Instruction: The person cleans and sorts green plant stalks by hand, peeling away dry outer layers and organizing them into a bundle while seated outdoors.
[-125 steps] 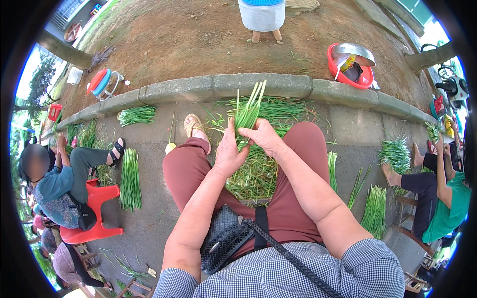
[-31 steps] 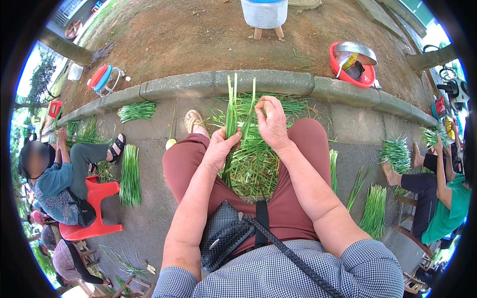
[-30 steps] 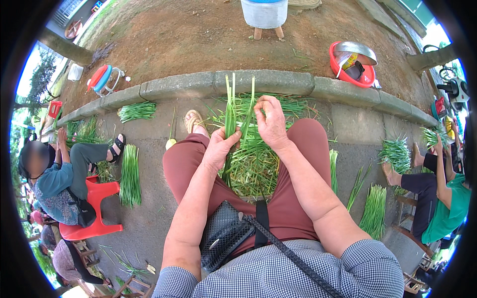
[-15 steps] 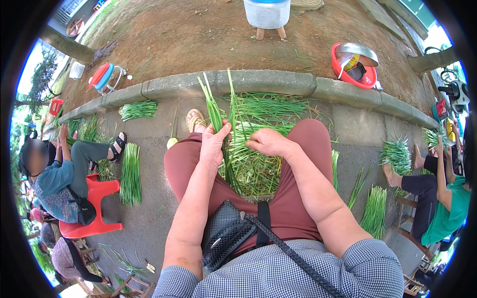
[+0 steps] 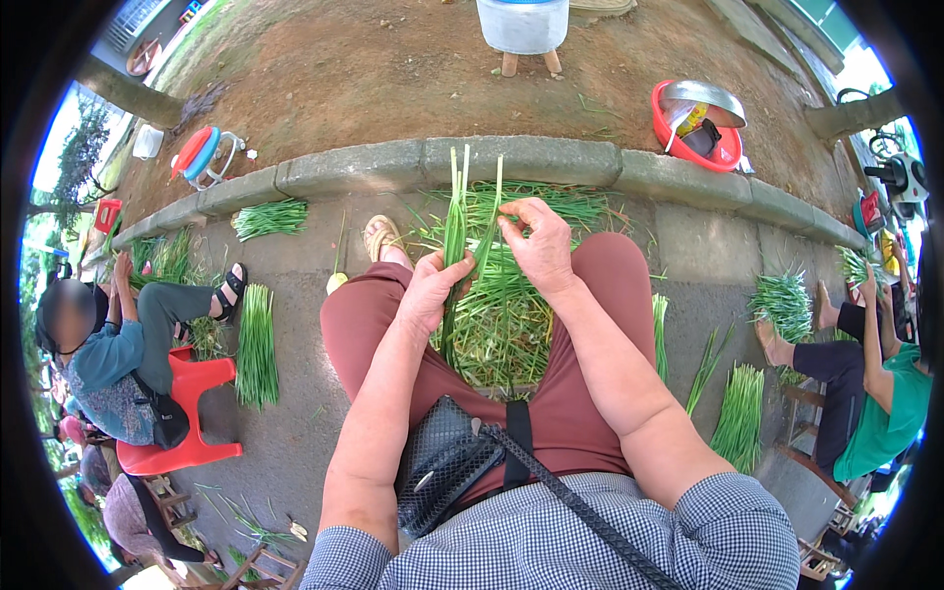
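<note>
Upright between my knees, a small bunch of garlic chives (image 5: 455, 221) is gripped in my left hand (image 5: 431, 287), pale stem ends up and green leaves hanging down. My right hand (image 5: 541, 244) is closed in a pinch on a separate chive stalk (image 5: 499, 175), just right of the bunch. Its lower part runs down toward my left fingers. Beneath both hands lies a pile of loose chives and yellowish trimmings (image 5: 497, 339). Farther out, more chives (image 5: 575, 208) lie against the kerb.
A stone kerb (image 5: 374, 167) crosses ahead, with a red basin (image 5: 728, 152) and a white bucket (image 5: 521, 29) beyond. Chive bundles lie left (image 5: 258, 344) and right (image 5: 739, 418). People sit at both sides, one by a red stool (image 5: 202, 403). A black bag (image 5: 447, 472) rests on my lap.
My right hand has moved up and away from me, from over the pile to the upper end of a stalk. The bunch in my left hand has shifted right and stands straighter.
</note>
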